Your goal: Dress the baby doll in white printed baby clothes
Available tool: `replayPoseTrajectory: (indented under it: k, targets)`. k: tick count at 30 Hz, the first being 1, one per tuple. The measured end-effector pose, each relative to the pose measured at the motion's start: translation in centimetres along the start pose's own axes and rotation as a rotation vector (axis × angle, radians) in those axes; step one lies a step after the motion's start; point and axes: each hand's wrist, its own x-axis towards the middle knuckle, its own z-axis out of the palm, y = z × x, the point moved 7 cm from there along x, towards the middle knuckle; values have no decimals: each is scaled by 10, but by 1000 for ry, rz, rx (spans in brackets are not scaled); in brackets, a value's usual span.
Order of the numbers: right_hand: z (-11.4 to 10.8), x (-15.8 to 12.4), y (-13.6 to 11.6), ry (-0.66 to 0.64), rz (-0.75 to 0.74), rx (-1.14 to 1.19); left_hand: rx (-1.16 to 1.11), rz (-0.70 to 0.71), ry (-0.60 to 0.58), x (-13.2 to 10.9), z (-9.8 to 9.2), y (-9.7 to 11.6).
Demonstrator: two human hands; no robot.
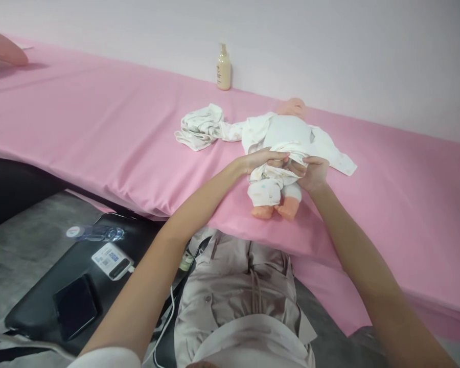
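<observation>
A baby doll (287, 134) lies on its back on the pink sheet (99, 117), head toward the wall, feet toward me. It wears a white printed top and small patterned trousers (266, 190). My left hand (262, 159) grips the waistband of the trousers on the doll's left side. My right hand (312, 173) is closed on the same waistband on the other side. Both hands pinch cloth at the doll's hips.
A crumpled white cloth (199, 128) lies left of the doll. A lotion pump bottle (223, 67) stands by the wall. Below the table edge a black case (42, 301) holds a phone (75, 306), a power bank (112, 260) and a water bottle (95, 233).
</observation>
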Motion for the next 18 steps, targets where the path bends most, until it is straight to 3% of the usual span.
replayPoseTrajectory:
  k: [2, 5, 7, 8, 10, 12, 18]
  targets:
    - [-9, 3, -4, 134, -79, -101, -38, 6, 22, 1, -5, -1]
    - [-44, -4, -17, 469, -306, -349, -37, 38, 36, 3, -12, -1]
    - [-66, -17, -27, 666, -474, -676, -30, 42, 17, 4, -12, -2]
    - [-71, -21, -29, 690, -516, -881, -32, 48, 14, 4, -13, -2]
    - [-75, -21, -23, 570, -507, -1274, -40, 63, 28, 5, -14, -1]
    - [-75, -18, -13, 421, -469, -1507, -43, 75, 56, 4, -15, 0]
    - [-56, -20, -7, 232, -536, -1680, -100, 77, 102, 5, -19, 1]
